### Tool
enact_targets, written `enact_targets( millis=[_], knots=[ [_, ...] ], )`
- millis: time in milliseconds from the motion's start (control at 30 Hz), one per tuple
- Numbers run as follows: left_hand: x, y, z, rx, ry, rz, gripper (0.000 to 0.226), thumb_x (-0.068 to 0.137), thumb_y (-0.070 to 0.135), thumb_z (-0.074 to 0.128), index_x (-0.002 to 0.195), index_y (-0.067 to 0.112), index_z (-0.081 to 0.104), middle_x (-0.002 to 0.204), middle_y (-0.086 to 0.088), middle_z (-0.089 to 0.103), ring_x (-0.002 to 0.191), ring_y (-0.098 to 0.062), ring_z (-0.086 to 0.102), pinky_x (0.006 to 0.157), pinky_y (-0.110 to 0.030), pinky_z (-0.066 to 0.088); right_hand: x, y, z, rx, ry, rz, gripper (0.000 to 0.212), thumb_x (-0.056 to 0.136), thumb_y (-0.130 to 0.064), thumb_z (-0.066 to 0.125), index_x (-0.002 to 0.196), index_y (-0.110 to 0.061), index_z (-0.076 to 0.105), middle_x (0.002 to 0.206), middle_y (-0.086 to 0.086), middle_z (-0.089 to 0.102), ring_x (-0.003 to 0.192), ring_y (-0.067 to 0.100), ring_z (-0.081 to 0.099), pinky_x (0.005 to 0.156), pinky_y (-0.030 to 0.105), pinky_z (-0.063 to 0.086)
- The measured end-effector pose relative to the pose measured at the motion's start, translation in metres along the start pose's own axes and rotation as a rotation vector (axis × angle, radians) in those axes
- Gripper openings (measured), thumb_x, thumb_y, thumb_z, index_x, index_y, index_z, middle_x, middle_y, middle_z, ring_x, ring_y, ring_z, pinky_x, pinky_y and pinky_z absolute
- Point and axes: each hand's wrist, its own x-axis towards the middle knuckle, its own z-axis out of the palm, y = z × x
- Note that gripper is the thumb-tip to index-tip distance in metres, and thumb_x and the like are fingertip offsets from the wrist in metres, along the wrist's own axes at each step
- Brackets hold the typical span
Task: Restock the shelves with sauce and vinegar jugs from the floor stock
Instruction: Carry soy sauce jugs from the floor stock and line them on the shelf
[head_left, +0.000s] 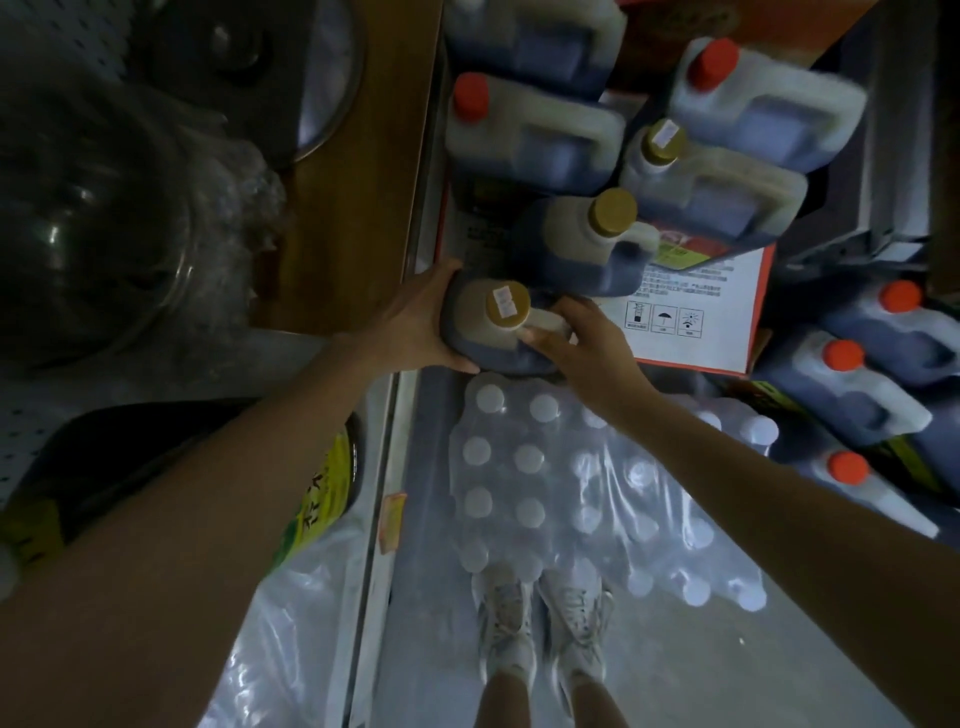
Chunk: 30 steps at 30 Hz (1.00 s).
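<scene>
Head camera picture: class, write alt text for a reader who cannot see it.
Two hands hold a dark jug with a gold cap, the left hand round its side, the right hand at its handle. More jugs with gold or red caps stand beyond it; wrapped packs of white-capped bottles lie below.

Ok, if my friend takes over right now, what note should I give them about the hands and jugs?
Left hand cups the side of the gold-capped jug.
Right hand grips that jug's handle.
Stock: two other gold-capped jugs and several red-capped jugs sit near the cardboard box.
Done: one jug in hand.
Left: shelve it, then the others.
</scene>
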Motion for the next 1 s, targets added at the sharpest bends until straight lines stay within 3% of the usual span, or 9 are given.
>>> enact_targets(
  millis=[67, 200, 300, 433, 533, 600, 800, 900, 1000],
  knots=[
    [-0.01, 0.002, 0.01, -0.004, 0.041, -0.022, 0.097, 0.046, 0.031, 0.094, 0.123, 0.012, 0.04, 0.12, 0.0, 0.052, 0.106, -0.015, 0.052, 0.082, -0.025, 0.04, -0.006, -0.003, -0.002, -0.085, -0.022, -0.073, 0.021, 0.09, -0.013, 0.062, 0.098, 0.007, 0.058, 0.106, 0.018, 0.056, 0.097, 0.033, 0.054, 0.082, 0.034, 0.046],
    [-0.025, 0.009, 0.026, -0.034, 0.098, -0.051, 0.095, 0.041, 0.052, 0.09, 0.116, 0.019, 0.04, 0.115, -0.004, 0.057, 0.101, -0.023, 0.059, 0.081, -0.04, 0.051, -0.021, -0.009, -0.005, -0.242, -0.009, -0.219, 0.025, 0.078, -0.016, 0.07, 0.085, 0.006, 0.062, 0.116, 0.026, 0.046, 0.106, 0.035, 0.048, 0.09, 0.022, 0.032],
    [-0.031, 0.021, 0.024, -0.084, 0.089, -0.049, 0.096, 0.035, 0.071, 0.078, 0.111, 0.028, 0.038, 0.11, -0.001, 0.059, 0.099, -0.022, 0.059, 0.081, -0.047, 0.052, -0.028, -0.024, -0.02, -0.309, 0.058, -0.252, 0.028, 0.075, -0.021, 0.072, 0.088, 0.004, 0.066, 0.121, 0.022, 0.047, 0.111, 0.033, 0.048, 0.093, 0.036, 0.038],
    [-0.046, 0.058, 0.01, -0.279, 0.062, -0.058, 0.101, 0.036, 0.064, 0.086, 0.118, 0.027, 0.039, 0.121, 0.006, 0.055, 0.114, -0.018, 0.055, 0.093, -0.039, 0.051, -0.047, -0.059, -0.048, -0.178, 0.11, -0.227, 0.02, 0.077, -0.011, 0.076, 0.089, 0.004, 0.068, 0.12, 0.012, 0.043, 0.109, 0.015, 0.041, 0.088, 0.0, 0.025],
    [-0.064, 0.091, -0.005, -0.346, 0.018, -0.065, 0.103, 0.04, 0.052, 0.09, 0.124, 0.032, 0.034, 0.126, 0.009, 0.053, 0.118, -0.016, 0.052, 0.093, -0.03, 0.051, -0.069, -0.087, -0.073, -0.03, 0.148, -0.152, 0.019, 0.074, -0.012, 0.078, 0.087, -0.007, 0.065, 0.114, 0.003, 0.04, 0.106, 0.009, 0.04, 0.08, -0.007, 0.023],
    [-0.076, 0.112, -0.014, -0.364, 0.003, -0.062, 0.103, 0.041, 0.053, 0.09, 0.126, 0.03, 0.036, 0.128, 0.006, 0.053, 0.118, -0.019, 0.054, 0.092, -0.039, 0.052, -0.083, -0.105, -0.089, 0.022, 0.188, -0.141, 0.026, 0.073, -0.015, 0.079, 0.095, -0.006, 0.068, 0.113, 0.002, 0.042, 0.105, 0.01, 0.043, 0.079, -0.005, 0.028],
    [-0.12, 0.185, -0.053, -0.32, -0.015, -0.024, 0.079, 0.065, 0.031, 0.087, 0.126, 0.023, 0.037, 0.107, 0.017, 0.045, 0.099, -0.005, 0.047, 0.063, -0.002, 0.041, -0.129, -0.164, -0.133, 0.227, 0.275, -0.037, 0.034, 0.078, -0.016, 0.075, 0.108, -0.002, 0.065, 0.116, -0.004, 0.048, 0.107, 0.01, 0.048, 0.083, 0.009, 0.043],
    [-0.145, 0.223, -0.076, -0.353, 0.015, -0.012, 0.083, 0.065, 0.035, 0.086, 0.131, 0.021, 0.037, 0.113, 0.013, 0.047, 0.101, -0.006, 0.047, 0.07, -0.008, 0.039, -0.153, -0.197, -0.155, 0.331, 0.329, -0.042, 0.017, 0.08, -0.014, 0.074, 0.093, -0.013, 0.063, 0.099, -0.01, 0.054, 0.102, 0.014, 0.053, 0.089, 0.029, 0.046],
    [-0.173, 0.256, -0.094, -0.37, 0.102, 0.01, 0.088, 0.063, 0.036, 0.087, 0.134, 0.021, 0.036, 0.12, 0.009, 0.052, 0.107, -0.011, 0.051, 0.087, -0.024, 0.044, -0.177, -0.232, -0.175, 0.45, 0.307, -0.062, 0.015, 0.08, -0.01, 0.072, 0.079, -0.019, 0.061, 0.098, 0.002, 0.055, 0.095, 0.015, 0.054, 0.085, 0.03, 0.046]
  ],
)
